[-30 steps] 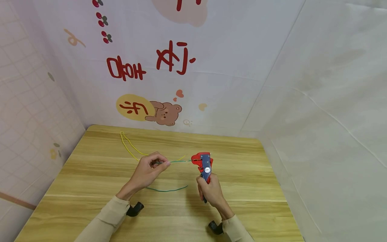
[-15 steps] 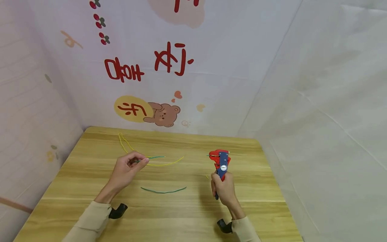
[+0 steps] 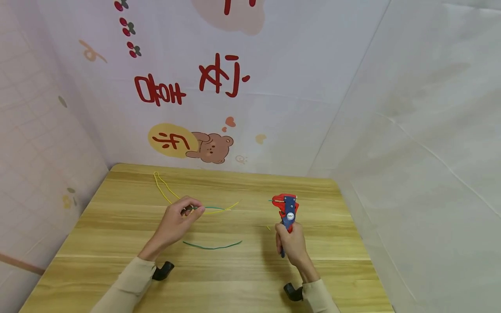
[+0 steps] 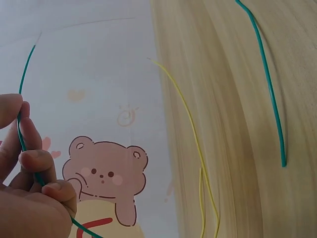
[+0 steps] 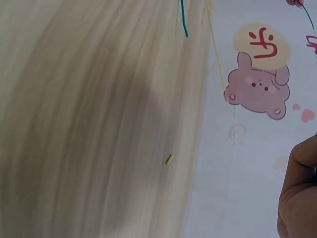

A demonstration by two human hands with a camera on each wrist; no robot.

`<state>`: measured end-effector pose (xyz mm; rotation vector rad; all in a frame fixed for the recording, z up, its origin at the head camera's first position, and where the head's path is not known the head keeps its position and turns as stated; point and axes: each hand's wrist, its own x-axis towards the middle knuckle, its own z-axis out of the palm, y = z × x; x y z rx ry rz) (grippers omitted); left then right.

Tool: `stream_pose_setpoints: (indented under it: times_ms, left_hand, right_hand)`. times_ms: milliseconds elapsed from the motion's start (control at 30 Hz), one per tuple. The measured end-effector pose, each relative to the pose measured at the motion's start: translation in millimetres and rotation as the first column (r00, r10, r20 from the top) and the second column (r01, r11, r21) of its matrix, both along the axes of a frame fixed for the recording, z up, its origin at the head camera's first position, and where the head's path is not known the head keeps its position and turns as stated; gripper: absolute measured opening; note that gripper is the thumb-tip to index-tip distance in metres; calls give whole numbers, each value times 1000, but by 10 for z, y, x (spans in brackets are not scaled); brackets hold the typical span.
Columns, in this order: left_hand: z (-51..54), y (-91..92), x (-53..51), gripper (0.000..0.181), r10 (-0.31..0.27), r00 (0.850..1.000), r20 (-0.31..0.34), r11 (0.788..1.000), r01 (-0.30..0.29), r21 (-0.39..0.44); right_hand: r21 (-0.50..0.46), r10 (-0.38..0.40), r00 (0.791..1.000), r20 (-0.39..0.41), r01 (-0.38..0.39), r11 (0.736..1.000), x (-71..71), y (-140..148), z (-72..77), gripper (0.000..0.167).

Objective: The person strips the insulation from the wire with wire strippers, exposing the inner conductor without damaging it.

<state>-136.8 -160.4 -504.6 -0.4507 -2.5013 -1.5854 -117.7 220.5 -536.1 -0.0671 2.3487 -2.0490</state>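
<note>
The head camera looks forward-down from above; both wrist cameras, closer, face table point(image 3: 223, 282) and wall point(image 3: 293, 65), sharing the printed bear point(image 4: 104, 171).

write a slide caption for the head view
Left hand holding a green wire, right hand gripping a red-blue wire stripper, above a wood-grain table.

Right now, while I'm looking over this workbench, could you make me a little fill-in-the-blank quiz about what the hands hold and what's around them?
1. The right hand grips a tool coloured red and ____.
2. The left hand pinches a wire whose covering is ____.
3. The tiny snippet lying on the table is ____.
4. The cartoon animal printed on the wall is a ____.

Missing words: blue; green; yellow; bear.
</note>
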Motion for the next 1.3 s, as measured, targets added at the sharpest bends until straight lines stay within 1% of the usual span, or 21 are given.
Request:
stream_pose_setpoints:
  times_ms: [167, 400, 533, 767, 933, 967, 1067, 1167, 1233, 1300]
  left_hand:
    - [-79, 58, -42, 7, 0, 999, -47, 999, -2, -36]
    - [-183, 137, -82, 6, 11, 997, -71, 996, -17, -87]
    - [-239, 186, -87, 6, 4, 997, -77, 996, -11, -94]
    - [-373, 285, -108, 4, -31, 999, -38, 993, 26, -112]
    - [-481, 359, -141, 4, -21, 1000, 24, 990, 24, -137]
    - [-497, 371, -145, 7, -20, 999, 34, 990, 24, -140]
    - [-538, 408, -155, 7, -16, 998, 58, 989, 25, -147]
    - [-569, 449, -166, 5, -30, 997, 70, 989, 40, -143]
    - [-591, 477, -173, 5, -38, 995, 91, 988, 51, -145]
    - [-617, 507, -180, 6, -45, 993, 110, 988, 61, -142]
  right_hand:
    - [25, -37, 998, 41, 36, 999, -8, 79, -50, 35]
    - [46, -70, 995, 77, 66, 997, 4, 163, -79, 36]
    - [50, -82, 992, 93, 78, 996, 7, 198, -100, 32]
    - [49, -78, 991, 110, 73, 996, 0, 243, -131, 34]
    - [35, -62, 989, 136, 58, 998, 0, 263, -138, 29]
    - [32, -59, 988, 141, 55, 998, 2, 265, -139, 28]
    - [25, -49, 988, 146, 45, 999, 6, 270, -142, 26]
    - [21, -47, 987, 151, 44, 999, 12, 275, -148, 27]
    - [17, -48, 987, 155, 46, 999, 17, 278, -151, 29]
    - [16, -48, 986, 157, 46, 999, 24, 281, -154, 28]
